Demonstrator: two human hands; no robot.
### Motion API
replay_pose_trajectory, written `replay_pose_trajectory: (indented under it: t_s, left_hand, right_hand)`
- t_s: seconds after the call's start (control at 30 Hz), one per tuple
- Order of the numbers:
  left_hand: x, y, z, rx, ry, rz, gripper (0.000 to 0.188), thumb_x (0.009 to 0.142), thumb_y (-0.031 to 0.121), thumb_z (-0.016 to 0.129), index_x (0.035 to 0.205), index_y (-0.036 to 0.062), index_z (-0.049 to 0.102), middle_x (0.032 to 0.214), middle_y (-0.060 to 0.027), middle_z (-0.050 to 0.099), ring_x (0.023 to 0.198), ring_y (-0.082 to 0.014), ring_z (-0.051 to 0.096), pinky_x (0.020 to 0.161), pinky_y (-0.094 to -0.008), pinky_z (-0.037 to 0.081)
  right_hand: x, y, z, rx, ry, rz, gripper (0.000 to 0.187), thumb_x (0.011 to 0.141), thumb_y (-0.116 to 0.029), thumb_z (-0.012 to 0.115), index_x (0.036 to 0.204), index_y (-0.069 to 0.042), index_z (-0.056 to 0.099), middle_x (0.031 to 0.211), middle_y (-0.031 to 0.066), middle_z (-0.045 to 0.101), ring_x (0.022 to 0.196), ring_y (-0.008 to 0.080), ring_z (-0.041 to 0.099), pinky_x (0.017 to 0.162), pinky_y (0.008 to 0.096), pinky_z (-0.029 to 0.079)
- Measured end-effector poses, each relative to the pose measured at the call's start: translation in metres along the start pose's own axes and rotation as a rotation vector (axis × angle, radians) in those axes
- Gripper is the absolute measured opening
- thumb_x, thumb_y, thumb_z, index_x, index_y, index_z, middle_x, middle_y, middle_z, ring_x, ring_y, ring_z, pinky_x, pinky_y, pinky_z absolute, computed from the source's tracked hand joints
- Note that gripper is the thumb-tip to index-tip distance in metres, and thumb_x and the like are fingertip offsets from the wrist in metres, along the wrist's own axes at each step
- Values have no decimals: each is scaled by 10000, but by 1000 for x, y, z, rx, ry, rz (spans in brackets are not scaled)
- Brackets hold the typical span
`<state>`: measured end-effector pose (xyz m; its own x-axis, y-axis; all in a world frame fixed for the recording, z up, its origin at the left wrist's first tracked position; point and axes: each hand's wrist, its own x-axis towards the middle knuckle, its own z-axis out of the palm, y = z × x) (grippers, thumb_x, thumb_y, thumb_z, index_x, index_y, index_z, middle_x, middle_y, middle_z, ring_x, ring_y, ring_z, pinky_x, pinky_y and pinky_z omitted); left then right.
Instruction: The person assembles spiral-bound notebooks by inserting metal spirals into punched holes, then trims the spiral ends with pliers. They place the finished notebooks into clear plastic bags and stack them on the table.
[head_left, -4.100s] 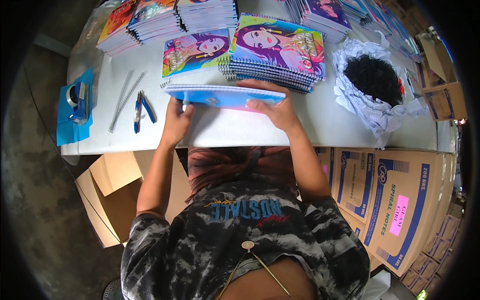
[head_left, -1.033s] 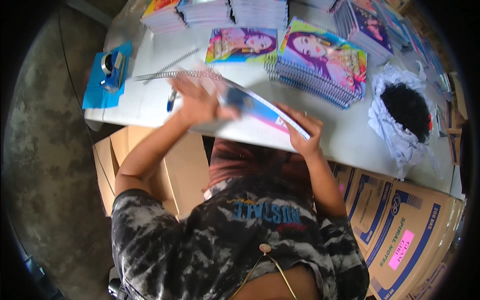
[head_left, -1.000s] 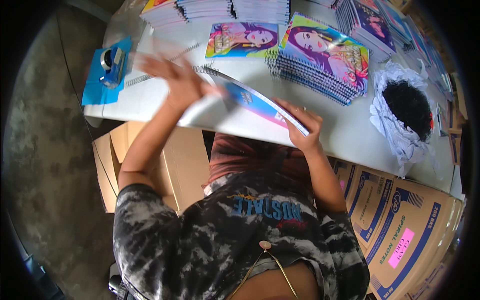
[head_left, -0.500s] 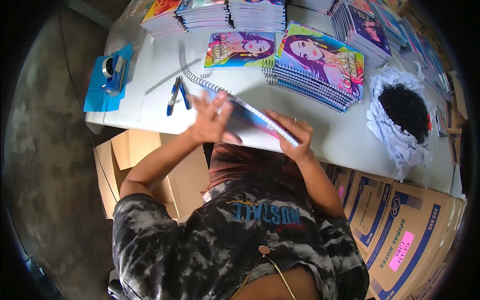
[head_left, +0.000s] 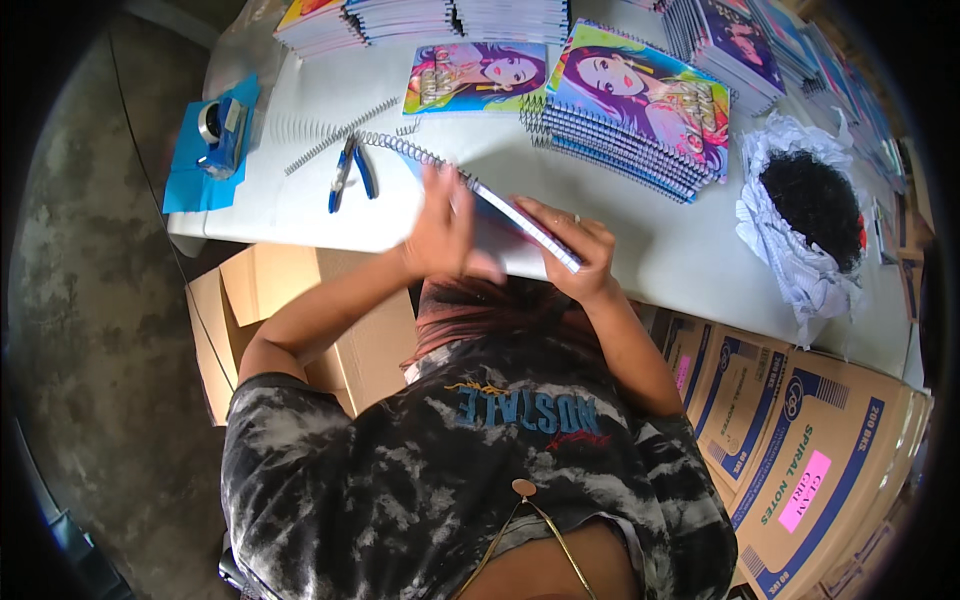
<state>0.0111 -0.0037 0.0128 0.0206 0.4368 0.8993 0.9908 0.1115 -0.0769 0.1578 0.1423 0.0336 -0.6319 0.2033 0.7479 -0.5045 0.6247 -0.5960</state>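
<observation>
Tilted above the table's front edge is a notebook [head_left: 535,232], its white page edge turned up toward me. My right hand [head_left: 582,246] is closed around its right end. A long metal spiral coil [head_left: 400,146] runs from the notebook's left end out over the table, its far part blurred. Close to where coil and notebook meet is my left hand [head_left: 441,228]; motion smears its fingers, so I cannot tell whether they grip the coil. Blue-handled pliers [head_left: 350,178] lie left of the coil, beside another loose coil [head_left: 325,147].
A bound notebook stack [head_left: 640,115] and a flat illustrated cover [head_left: 475,76] lie beyond my hands. Crumpled white paper [head_left: 778,255] holding a black tangled heap [head_left: 808,208] is at right. A blue tape dispenser [head_left: 226,135] stands left. Cartons [head_left: 815,460] sit below the table at right.
My left hand has moved slightly right, nearer the notebook's coil end. The long coil's free end has swung left and is blurred. My right hand keeps its hold on the notebook.
</observation>
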Motion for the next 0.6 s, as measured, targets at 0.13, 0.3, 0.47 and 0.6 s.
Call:
replay_pose_trajectory:
  t_s: [0.13, 0.3, 0.47, 0.6]
  left_hand:
    - [21, -10, -18, -7, -5, 259, 964, 790, 699, 424, 1379, -40, 233, 1391, -362, 148, 1304, -508, 128, 1027, -630, 92]
    - [-27, 25, -4, -256, -202, 57, 1017, 739, 710, 497, 1342, -70, 247, 1378, -341, 203, 1189, -554, 291, 959, -655, 209]
    - [2, 12, -7, 40, -18, 214, 970, 748, 726, 450, 1300, -63, 326, 1336, -338, 257, 1193, -526, 306, 953, -627, 239]
    - [-30, 34, -11, -223, -299, 145, 1031, 718, 792, 371, 1248, -93, 378, 1360, -258, 297, 1169, -547, 308, 990, -612, 249]
  right_hand:
    - [-2, -3, 2, -9, -54, -34, 412, 685, 57, 610, 1094, 3, 611, 1008, 139, 657, 849, 261, 665, 706, 314, 538]
    - [-1, 1, 3, -29, 8, -39, 461, 673, 51, 631, 1128, -7, 593, 1053, 138, 642, 858, 262, 658, 709, 325, 537]
    - [8, -5, 8, 9, -37, -91, 515, 658, 72, 624, 1162, -20, 573, 1057, 137, 638, 811, 261, 658, 672, 336, 534]
    - [-2, -4, 13, 32, 4, -34, 558, 658, 68, 628, 1201, -34, 548, 1067, 130, 636, 815, 254, 659, 679, 334, 536]
